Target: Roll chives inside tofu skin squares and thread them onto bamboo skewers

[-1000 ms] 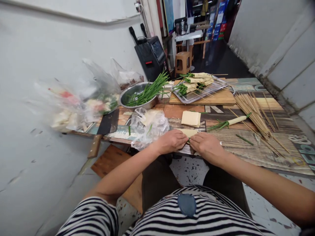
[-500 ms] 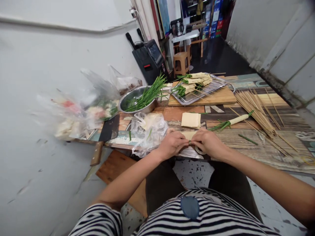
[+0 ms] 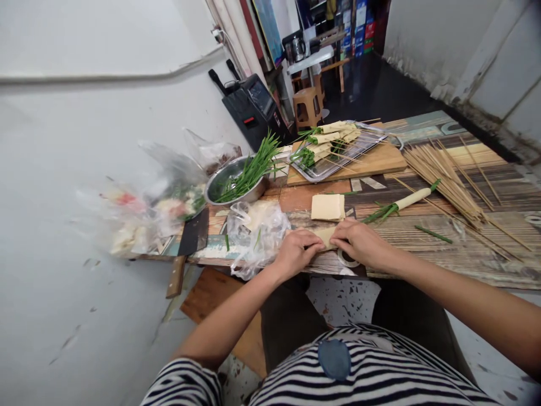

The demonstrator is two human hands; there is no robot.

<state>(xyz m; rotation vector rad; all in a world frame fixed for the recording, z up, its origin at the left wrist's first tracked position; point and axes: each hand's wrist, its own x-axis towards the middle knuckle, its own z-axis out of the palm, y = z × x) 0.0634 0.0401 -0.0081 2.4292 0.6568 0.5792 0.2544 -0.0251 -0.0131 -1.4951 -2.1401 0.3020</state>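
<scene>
My left hand [image 3: 300,250] and my right hand [image 3: 357,239] are close together at the table's near edge, fingers closed on a pale tofu skin sheet [image 3: 324,235]. The fingers hide much of the sheet, and whether anything lies inside it I cannot tell. Just beyond them sits a square stack of tofu skin sheets [image 3: 328,207]. To the right lies a finished-looking tofu skin roll [image 3: 412,199] with green chives sticking out at both ends. A crumpled clear plastic bag [image 3: 262,228] is beside my left hand.
A steel bowl of chives [image 3: 249,172] stands at the back left, near a cleaver [image 3: 190,242] overhanging the edge and filled plastic bags [image 3: 139,208]. Skewered rolls lie on a metal tray [image 3: 321,173] atop a wooden board [image 3: 395,162]. Bamboo skewers [image 3: 450,180] spread at right.
My fingers have shifted slightly apart along the sheet, and more of it shows between them. The whole view has turned a little; the other things on the table stay put.
</scene>
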